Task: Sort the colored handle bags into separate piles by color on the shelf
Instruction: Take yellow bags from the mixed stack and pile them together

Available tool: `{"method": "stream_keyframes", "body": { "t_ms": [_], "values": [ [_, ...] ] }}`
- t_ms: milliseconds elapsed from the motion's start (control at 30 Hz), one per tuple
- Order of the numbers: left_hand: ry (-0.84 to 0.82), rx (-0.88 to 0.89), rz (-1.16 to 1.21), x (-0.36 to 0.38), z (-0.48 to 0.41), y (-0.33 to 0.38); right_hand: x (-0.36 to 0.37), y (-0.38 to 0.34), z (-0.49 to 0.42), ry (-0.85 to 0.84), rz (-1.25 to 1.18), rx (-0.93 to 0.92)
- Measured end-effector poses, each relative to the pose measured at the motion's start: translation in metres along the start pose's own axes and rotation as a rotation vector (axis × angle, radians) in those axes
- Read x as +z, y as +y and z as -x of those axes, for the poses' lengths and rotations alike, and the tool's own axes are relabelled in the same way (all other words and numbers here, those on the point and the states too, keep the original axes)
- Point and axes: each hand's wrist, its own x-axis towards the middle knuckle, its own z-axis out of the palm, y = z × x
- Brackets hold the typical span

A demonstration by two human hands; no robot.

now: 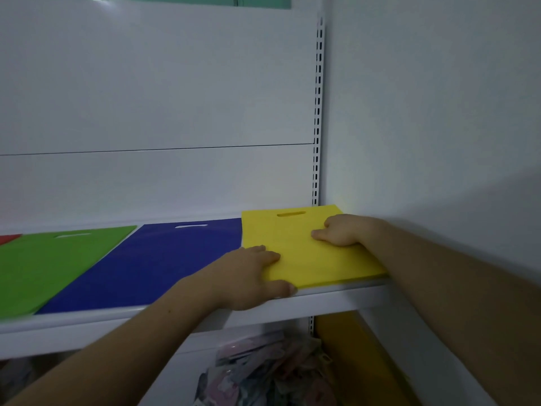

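Left hand (pixel 251 273) flat, fingers extended, right hand (pixel 339 231) knuckles curled

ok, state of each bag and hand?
yellow fabric handle bag: flat, right end of white shelf
blue fabric handle bag: flat, beside yellow
green fabric handle bag: flat, left of blue
red bag: mostly cropped
left hand: presses yellow bag's near-left corner
right hand: rests on yellow bag, fingers bent

The scene was dimly lit, with faint glare seen high on the back panel (pixel 146 83). A soft shadow was cast across the side wall (pixel 439 112), and the shelf (pixel 58 320) was blurred at its left end.
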Motion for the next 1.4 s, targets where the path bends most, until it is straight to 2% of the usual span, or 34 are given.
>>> {"method": "stream_keyframes", "body": {
  "t_ms": [467,667,800,1033,1400],
  "values": [
    [0.024,-0.036,0.041,0.005,0.000,0.003,0.001,0.000,-0.005,0.010,0.002,-0.019],
    [0.092,-0.069,0.240,-0.010,0.001,-0.009,-0.009,-0.007,0.006,0.158,-0.003,-0.052],
    [0.162,-0.097,0.243,-0.021,0.011,-0.030,-0.022,-0.028,0.012,0.190,-0.030,-0.091],
    [0.268,-0.212,0.212,-0.039,0.070,-0.100,-0.018,-0.122,0.028,0.215,-0.062,-0.212],
    [0.416,-0.417,0.135,-0.072,0.224,-0.242,-0.005,-0.344,0.061,0.215,-0.089,-0.465]
  ]
}}
